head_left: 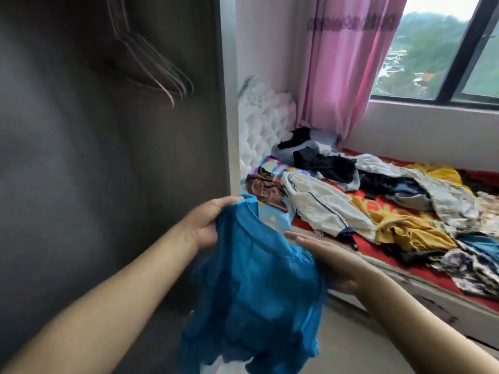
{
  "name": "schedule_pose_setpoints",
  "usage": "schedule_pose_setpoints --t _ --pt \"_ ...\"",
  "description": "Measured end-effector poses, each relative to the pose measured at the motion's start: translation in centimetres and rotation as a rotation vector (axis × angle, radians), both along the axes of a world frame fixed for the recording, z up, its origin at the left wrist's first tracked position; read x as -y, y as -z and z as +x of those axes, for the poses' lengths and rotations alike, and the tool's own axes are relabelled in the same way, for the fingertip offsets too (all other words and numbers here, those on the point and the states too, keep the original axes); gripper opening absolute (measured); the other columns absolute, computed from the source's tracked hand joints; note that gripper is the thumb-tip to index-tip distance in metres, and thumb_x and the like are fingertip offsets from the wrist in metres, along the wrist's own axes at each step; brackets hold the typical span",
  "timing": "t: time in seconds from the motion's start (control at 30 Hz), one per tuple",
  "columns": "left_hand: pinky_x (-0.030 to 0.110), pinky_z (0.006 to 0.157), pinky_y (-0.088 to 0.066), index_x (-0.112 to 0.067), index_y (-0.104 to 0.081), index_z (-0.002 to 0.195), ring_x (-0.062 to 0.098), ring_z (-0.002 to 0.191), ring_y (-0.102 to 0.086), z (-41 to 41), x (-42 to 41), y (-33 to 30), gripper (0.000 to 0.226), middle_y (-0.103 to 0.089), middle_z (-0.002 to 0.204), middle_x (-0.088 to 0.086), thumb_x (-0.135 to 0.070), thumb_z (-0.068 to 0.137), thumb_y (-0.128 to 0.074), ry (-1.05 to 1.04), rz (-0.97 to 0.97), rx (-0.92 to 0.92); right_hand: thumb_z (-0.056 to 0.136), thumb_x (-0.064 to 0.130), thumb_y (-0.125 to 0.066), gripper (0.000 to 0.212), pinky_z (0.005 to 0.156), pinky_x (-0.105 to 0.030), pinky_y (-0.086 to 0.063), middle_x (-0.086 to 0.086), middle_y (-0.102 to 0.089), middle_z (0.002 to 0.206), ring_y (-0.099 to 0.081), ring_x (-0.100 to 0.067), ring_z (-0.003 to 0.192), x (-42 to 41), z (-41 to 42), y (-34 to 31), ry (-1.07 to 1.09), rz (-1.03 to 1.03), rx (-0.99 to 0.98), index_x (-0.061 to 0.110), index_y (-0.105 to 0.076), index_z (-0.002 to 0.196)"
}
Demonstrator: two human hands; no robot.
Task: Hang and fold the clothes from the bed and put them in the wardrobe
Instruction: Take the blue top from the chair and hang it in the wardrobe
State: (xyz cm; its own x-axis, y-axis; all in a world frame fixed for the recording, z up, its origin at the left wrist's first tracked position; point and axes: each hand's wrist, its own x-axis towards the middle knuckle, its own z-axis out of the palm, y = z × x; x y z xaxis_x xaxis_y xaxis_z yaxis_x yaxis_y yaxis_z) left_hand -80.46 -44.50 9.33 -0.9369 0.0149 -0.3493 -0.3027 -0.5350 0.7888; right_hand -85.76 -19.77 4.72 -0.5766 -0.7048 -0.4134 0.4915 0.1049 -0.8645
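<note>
A sheer blue garment hangs between my two hands in front of the open wardrobe. My left hand grips its upper edge, fingers curled over the fabric. My right hand lies flat against the garment's right side, fingers straight. Several bare wire hangers hang inside the dark wardrobe at the upper left. On the bed to the right lie several loose clothes: a cream jacket, a brown top, black pieces and a yellow garment.
The wardrobe's pale side panel stands between wardrobe and bed. A white tufted headboard, a pink curtain and a window lie behind the bed. Pale floor shows below my hands.
</note>
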Motion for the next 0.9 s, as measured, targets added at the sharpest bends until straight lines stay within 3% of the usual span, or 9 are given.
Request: schedule_pose_setpoints --t 0.13,0.2,0.27,0.4,0.5,0.57,0.67,0.77,0.9 --pt "0.034 0.073 -0.055 -0.002 -0.061 0.084 0.023 0.069 -0.066 -0.5 3.9 -1.7 0.017 -0.068 0.076 0.013 -0.005 0.085 -0.043 -0.091 -0.097 0.016 0.093 0.010 -0.055 0.023 0.100 -0.038 -0.045 -0.004 -0.065 0.122 -0.055 -0.022 0.119 4.9 -4.5 -0.9 -0.213 0.137 -0.371 0.020 -0.072 0.106" --pt "0.031 0.071 -0.049 -0.008 -0.056 0.082 0.018 0.060 -0.059 -0.2 6.7 -2.3 0.014 -0.062 0.067 0.006 -0.010 0.091 -0.046 -0.178 -0.150 0.060 0.094 0.011 -0.054 0.023 0.091 -0.025 -0.050 0.000 -0.067 0.115 -0.059 -0.016 0.113 7.8 -5.8 -2.1 -0.351 0.182 -0.528 0.021 -0.072 0.105" --pt "0.028 0.069 -0.041 -0.016 -0.051 0.076 0.010 0.045 -0.045 0.8 9.9 -3.1 0.017 -0.048 0.055 -0.002 -0.013 0.092 -0.053 -0.250 -0.284 0.104 0.095 0.021 -0.055 0.022 0.090 -0.029 -0.053 0.000 -0.065 0.117 -0.061 -0.016 0.109 11.2 -6.6 -3.9 -0.552 0.237 -0.677 0.030 -0.066 0.113" --pt "0.019 0.051 -0.035 -0.010 -0.058 0.080 0.008 0.045 -0.040 2.8 14.8 -5.5 0.015 -0.046 0.055 0.000 0.004 0.085 -0.057 -0.188 -0.952 0.206 0.096 0.028 -0.051 0.030 0.079 -0.024 -0.055 0.002 -0.064 0.113 -0.063 -0.011 0.097 19.2 -7.4 -8.4 -0.863 0.360 -0.961 0.026 -0.055 0.126" --pt "0.021 0.048 -0.035 -0.015 -0.058 0.083 0.014 0.066 -0.056 2.3 17.6 -7.5 0.014 -0.061 0.078 0.004 -0.002 0.079 -0.057 -0.044 -1.689 0.388 0.096 0.009 -0.045 0.026 0.061 -0.020 -0.045 -0.016 -0.068 0.110 -0.064 -0.017 0.082 25.2 -8.3 -13.1 -0.747 0.302 -1.000 0.006 -0.058 0.118" --pt "0.024 0.055 -0.037 -0.012 -0.058 0.093 0.022 0.087 -0.061 1.5 18.7 -8.3 0.013 -0.064 0.097 0.006 -0.005 0.083 -0.053 -0.026 -1.995 0.467 0.095 0.012 -0.047 0.021 0.057 -0.019 -0.045 -0.013 -0.070 0.104 -0.066 -0.017 0.080 28.2 -8.8 -16.3 -0.571 0.261 -1.232 0.009 -0.064 0.108" --pt "0.026 0.059 -0.034 -0.013 -0.055 0.085 0.024 0.086 -0.059 -0.1 21.3 -9.1 0.004 -0.061 0.088 0.004 -0.014 0.083 -0.058 -0.161 -1.915 0.338 0.094 0.019 -0.050 0.027 0.078 -0.028 -0.045 -0.013 -0.065 0.113 -0.061 -0.030 0.102 33.1 -9.9 -20.6 -0.162 0.226 -1.701 0.009 -0.063 0.116" --pt "0.025 0.051 -0.032 -0.019 -0.051 0.072 0.011 0.065 -0.049 -0.8 23.7 -10.3 0.019 -0.052 0.070 -0.004 -0.030 0.085 -0.061 -0.282 -1.729 0.235 0.094 0.020 -0.048 0.035 0.082 -0.040 -0.046 -0.017 -0.051 0.124 -0.053 -0.038 0.110 38.3 -11.2 -23.4 0.090 0.318 -1.815 0.010 -0.049 0.128" --pt "0.029 0.054 -0.027 -0.017 -0.044 0.072 0.012 0.059 -0.039 -0.6 26.5 -11.4 0.030 -0.039 0.063 -0.002 -0.039 0.090 -0.055 -0.511 -1.505 0.152 0.094 0.014 -0.050 0.040 0.071 -0.038 -0.041 -0.016 -0.055 0.120 -0.056 -0.036 0.108 43.8 -13.4 -24.2 0.154 0.638 -1.872 0.009 -0.041 0.132"
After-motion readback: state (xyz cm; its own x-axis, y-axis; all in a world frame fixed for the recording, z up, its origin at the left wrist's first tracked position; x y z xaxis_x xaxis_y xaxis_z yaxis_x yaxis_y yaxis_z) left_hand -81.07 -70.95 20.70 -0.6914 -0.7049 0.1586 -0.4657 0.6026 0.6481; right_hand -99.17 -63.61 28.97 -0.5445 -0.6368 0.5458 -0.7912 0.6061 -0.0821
